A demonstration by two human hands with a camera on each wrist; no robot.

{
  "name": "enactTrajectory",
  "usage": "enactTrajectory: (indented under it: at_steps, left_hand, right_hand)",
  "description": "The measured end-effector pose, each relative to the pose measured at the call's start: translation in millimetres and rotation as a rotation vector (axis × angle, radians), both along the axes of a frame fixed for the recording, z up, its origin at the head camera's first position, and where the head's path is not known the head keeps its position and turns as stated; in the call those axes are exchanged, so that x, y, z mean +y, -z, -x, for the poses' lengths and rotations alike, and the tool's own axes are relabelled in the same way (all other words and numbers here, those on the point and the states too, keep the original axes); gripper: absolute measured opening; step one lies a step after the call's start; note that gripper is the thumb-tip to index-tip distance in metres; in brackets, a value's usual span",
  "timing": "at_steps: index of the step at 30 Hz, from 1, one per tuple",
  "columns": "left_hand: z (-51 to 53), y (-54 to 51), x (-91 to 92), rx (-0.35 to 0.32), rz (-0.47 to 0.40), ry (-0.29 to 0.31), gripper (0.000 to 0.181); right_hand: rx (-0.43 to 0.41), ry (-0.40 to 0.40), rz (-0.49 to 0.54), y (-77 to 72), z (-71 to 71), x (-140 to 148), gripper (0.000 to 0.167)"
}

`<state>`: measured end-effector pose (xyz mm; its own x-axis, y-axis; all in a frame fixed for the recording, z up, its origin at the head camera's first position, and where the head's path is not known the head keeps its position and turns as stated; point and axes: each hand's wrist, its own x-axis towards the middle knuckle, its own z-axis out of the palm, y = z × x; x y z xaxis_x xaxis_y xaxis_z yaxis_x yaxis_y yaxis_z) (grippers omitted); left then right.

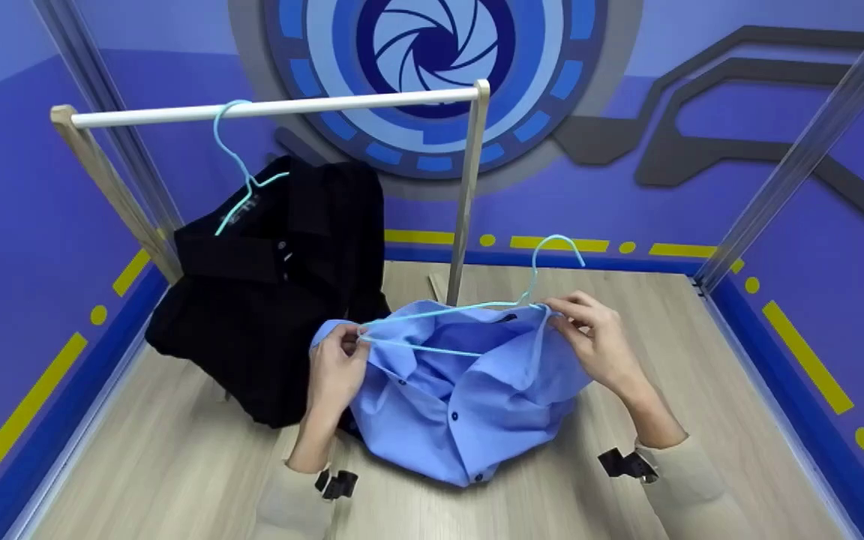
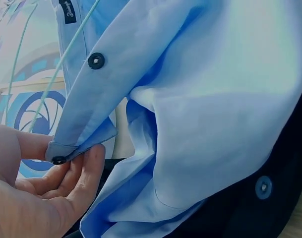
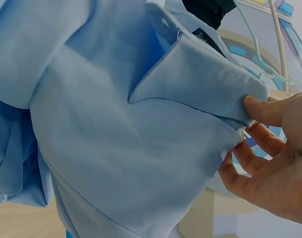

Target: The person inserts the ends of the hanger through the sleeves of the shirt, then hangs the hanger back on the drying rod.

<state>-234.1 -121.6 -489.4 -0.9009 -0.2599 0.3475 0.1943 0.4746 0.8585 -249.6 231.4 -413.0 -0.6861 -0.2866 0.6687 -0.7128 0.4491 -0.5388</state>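
Note:
A light blue button-up shirt [image 1: 432,420] with dark buttons is held up between both hands, its neck opening turned upward. The left hand [image 1: 337,367] pinches the shirt's front edge, close to one end of a mint-green wire hanger [image 1: 447,306]. In the left wrist view, thumb and fingers grip a corner of cloth by a dark button [image 2: 59,160]. The right hand [image 1: 597,341] pinches the collar [image 3: 205,82] on the other side, near the base of the hanger's hook. One end of the hanger lies inside the shirt, hidden by cloth.
A clothes rack [image 1: 274,105] with a white bar and wooden legs stands at the back left. From it hangs a black shirt [image 1: 252,315] on another mint-green hanger [image 1: 226,146], right beside the left hand. Wood-look flooring [image 1: 709,360] lies below, bounded by blue patterned walls [image 1: 552,202].

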Motion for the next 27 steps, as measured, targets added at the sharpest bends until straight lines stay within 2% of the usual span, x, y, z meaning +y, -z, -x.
enactTrajectory:
  at_steps: [5,11,17,27]
  left_hand:
    - [-0.6,-2.8,-3.5,0.041,-0.035,-0.017,0.011]
    - [-1.3,-6.0,-8.3,0.074,-0.087,-0.034,0.012]
    - [-2.6,-9.6,-11.8,0.086,-0.133,-0.018,0.013]
    - [-5.3,-16.7,-13.1,0.149,-0.213,-0.037,0.014]
  right_hand:
    - [-0.008,-0.026,0.003,14.1,12.3,10,0.029]
    - [0.018,-0.042,0.019,14.1,13.8,9,0.033]
    - [0.091,-0.008,0.019,19.1,17.2,8,0.032]
    - [0.158,0.021,-0.011,20.0,17.3,4,0.028]
